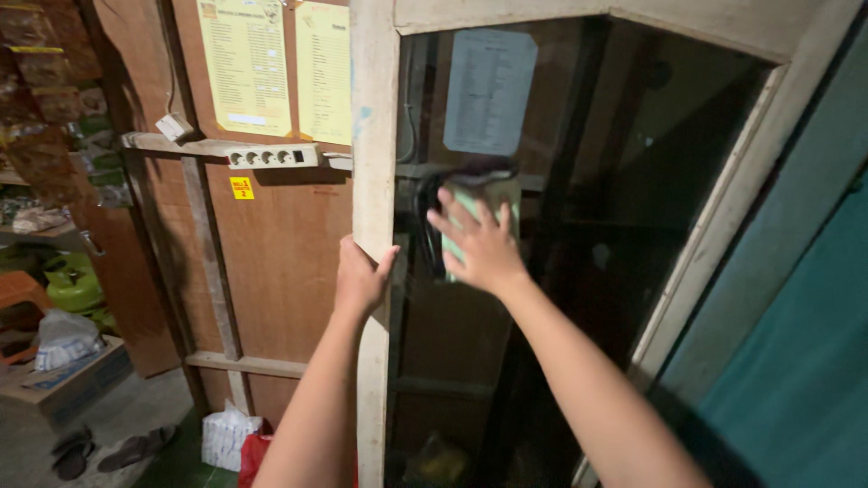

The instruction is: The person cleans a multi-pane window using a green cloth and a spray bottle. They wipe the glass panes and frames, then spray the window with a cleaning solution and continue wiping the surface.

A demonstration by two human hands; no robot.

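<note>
A: Describe the glazed panel (579,208).

B: A dark glass pane set in a pale, worn wooden frame (374,136). The frame stands upright at centre, against a brown plywood wall (280,262). The glass is reflective, and a printed sheet shows through its upper part.

A: State of the left hand (360,280)?

B: Clamped on the frame's left upright, fingers wrapped round the edge, thumb on the near face.

A: And the right hand (479,239)?

B: Flat, fingers spread, pressing a light green cloth (493,194) against the glass. The cloth sits between palm and pane, its upper part showing above the fingertips.

A: Containers in view?

B: Lower left, a cardboard box (68,384) on the floor holds a knotted white plastic bag (63,336). At the foot of the wall stand a white packet (228,436) and a red bag (256,456); their contents cannot be determined. A green round vessel (72,282) stands at far left.

A: Other fittings?

B: A white power strip (271,156) on a ledge, with yellow sheets (244,63) above.
</note>
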